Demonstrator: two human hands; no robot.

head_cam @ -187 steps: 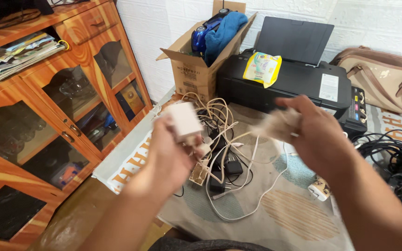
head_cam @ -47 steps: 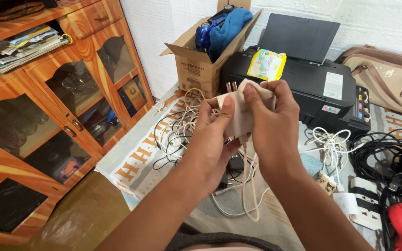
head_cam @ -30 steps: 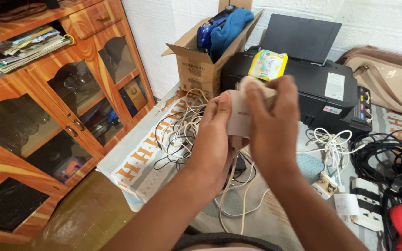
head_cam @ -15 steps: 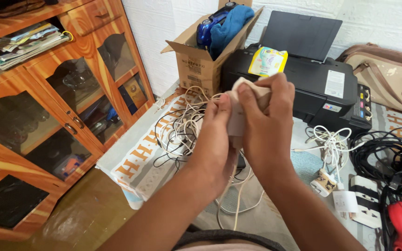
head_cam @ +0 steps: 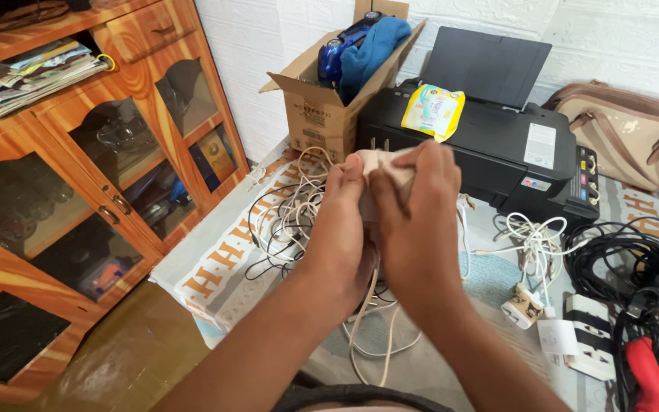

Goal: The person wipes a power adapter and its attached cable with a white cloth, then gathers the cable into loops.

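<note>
I'm holding the charger [head_cam: 379, 164] up in front of the printer [head_cam: 490, 149], both hands wrapped around it. Left hand [head_cam: 341, 221] is gripping the body from the left, thumb pressing near the top; right hand [head_cam: 417, 217] is closing over the front with a cloth [head_cam: 398, 174], fingers [head_cam: 421, 164] pressed together on it. Prongs are sticking up just clear of the printer's front edge. The cord [head_cam: 364, 305] is hanging below my hands into the cable pile [head_cam: 291, 214] left of the printer. Risks, as I judge them: the cord is trailing through that tangle, so a tug could drag other cables along or strain the cord at the charger's base; rubbing hard near the prongs could snag the cloth; the grip is mostly palm over cloth, so the charger could be slipping out toward the printer. Versus half a second ago: my hands are sitting a little lower and closer to the printer, the right hand is covering more of the charger, and the prongs are now showing above my fingers. The white cable bundle [head_cam: 532, 236] right of my hands, in front of the printer, is lying as before.
</note>
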